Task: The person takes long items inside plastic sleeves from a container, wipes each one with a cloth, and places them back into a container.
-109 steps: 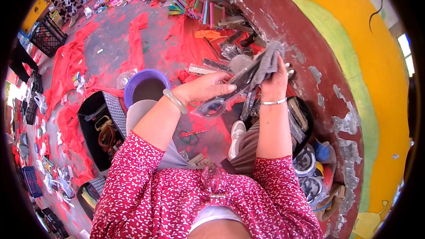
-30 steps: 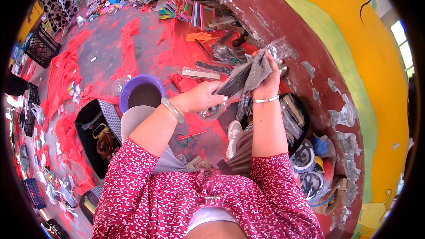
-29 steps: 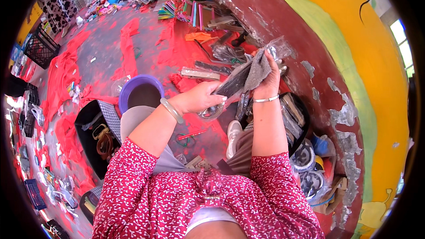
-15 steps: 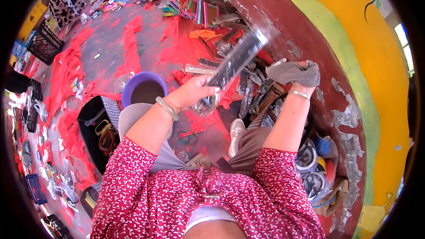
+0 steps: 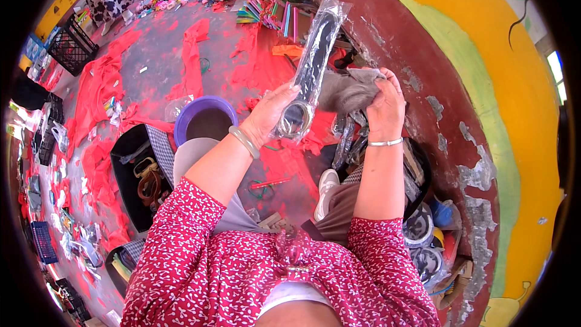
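Above the purple bowl (image 5: 206,120), the left hand (image 5: 272,109) is closing its grip around a plastic-wrapped belt (image 5: 311,66); the right hand (image 5: 384,100) is clutching grey cloth (image 5: 348,89) beside it, best keeping the belt upright.

Open floor (image 5: 151,54) left of purple bowl (image 5: 204,121); belt pile (image 5: 369,145) and wall (image 5: 448,85) block right.

Bowl (image 5: 206,122) left of wrapped belt (image 5: 311,66)
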`<action>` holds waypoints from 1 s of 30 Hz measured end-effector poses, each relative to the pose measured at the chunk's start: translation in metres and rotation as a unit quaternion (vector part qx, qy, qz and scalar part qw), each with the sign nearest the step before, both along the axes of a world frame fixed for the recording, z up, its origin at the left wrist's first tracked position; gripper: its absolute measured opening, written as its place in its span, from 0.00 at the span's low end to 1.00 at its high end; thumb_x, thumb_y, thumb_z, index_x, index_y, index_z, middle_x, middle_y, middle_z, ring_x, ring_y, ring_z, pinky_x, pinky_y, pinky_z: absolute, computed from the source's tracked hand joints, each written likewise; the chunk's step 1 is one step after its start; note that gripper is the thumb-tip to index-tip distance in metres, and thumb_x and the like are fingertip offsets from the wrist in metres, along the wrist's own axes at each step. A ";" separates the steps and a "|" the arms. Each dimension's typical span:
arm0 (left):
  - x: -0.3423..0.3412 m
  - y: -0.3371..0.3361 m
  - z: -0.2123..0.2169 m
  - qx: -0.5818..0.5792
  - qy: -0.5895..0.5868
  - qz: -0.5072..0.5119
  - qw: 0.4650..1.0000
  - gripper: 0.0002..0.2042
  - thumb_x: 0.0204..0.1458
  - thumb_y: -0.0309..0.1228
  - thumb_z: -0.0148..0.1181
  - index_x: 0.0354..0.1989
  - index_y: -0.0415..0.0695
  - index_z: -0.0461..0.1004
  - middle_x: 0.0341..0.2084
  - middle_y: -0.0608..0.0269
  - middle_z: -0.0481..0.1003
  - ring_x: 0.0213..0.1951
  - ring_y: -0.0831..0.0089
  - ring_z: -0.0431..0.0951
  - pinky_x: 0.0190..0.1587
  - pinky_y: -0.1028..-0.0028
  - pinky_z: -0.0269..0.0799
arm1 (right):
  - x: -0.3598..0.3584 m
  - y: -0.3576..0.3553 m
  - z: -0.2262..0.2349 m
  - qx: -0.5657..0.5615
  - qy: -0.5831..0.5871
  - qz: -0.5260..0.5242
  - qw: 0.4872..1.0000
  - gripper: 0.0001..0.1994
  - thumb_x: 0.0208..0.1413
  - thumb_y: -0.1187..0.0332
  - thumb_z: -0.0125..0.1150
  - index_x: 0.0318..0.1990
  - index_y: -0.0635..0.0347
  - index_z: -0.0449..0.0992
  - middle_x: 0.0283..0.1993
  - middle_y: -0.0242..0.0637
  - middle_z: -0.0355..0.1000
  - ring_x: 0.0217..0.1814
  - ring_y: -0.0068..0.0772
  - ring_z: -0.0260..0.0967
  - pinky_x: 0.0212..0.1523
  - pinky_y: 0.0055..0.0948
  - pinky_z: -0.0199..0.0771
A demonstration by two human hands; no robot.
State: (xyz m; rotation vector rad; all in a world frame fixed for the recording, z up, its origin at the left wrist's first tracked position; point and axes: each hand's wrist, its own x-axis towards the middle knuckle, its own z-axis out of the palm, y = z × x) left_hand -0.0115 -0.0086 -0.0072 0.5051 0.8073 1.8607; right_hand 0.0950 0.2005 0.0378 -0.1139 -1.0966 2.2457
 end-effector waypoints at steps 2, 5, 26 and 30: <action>0.004 0.004 0.001 -0.005 -0.006 0.028 1.000 0.17 0.58 0.38 0.45 0.49 0.41 0.65 0.34 0.58 0.73 0.27 0.74 0.77 0.26 0.73 0.75 | 0.002 -0.009 0.005 0.108 -0.008 -0.039 0.993 0.09 0.49 0.82 0.46 0.38 0.64 0.69 0.40 0.44 0.73 0.45 0.32 0.69 0.48 0.31 0.68; 0.006 0.007 0.003 -0.006 -0.006 0.047 0.999 0.16 0.58 0.38 0.45 0.49 0.41 0.65 0.34 0.59 0.73 0.27 0.74 0.76 0.26 0.73 0.76 | -0.001 -0.012 0.011 0.379 -0.037 -0.195 0.904 0.08 0.54 0.80 0.45 0.37 0.62 0.71 0.42 0.38 0.73 0.44 0.22 0.66 0.49 0.21 0.63; 0.024 0.025 -0.041 -0.070 0.052 0.026 0.996 0.16 0.57 0.32 0.46 0.51 0.40 0.65 0.43 0.66 0.72 0.42 0.79 0.73 0.41 0.76 0.71 | -0.008 -0.092 0.045 0.324 0.017 -0.007 0.946 0.19 0.55 0.76 0.51 0.56 0.65 0.62 0.60 0.40 0.60 0.59 0.35 0.60 0.54 0.27 0.62; 0.006 0.023 -0.063 0.016 0.438 0.109 0.892 0.14 0.54 0.29 0.51 0.48 0.41 0.68 0.42 0.65 0.72 0.41 0.77 0.73 0.44 0.74 0.70 | 0.003 -0.035 0.043 0.248 -0.215 -0.162 0.931 0.09 0.56 0.71 0.51 0.43 0.63 0.72 0.39 0.36 0.73 0.41 0.23 0.70 0.38 0.20 0.68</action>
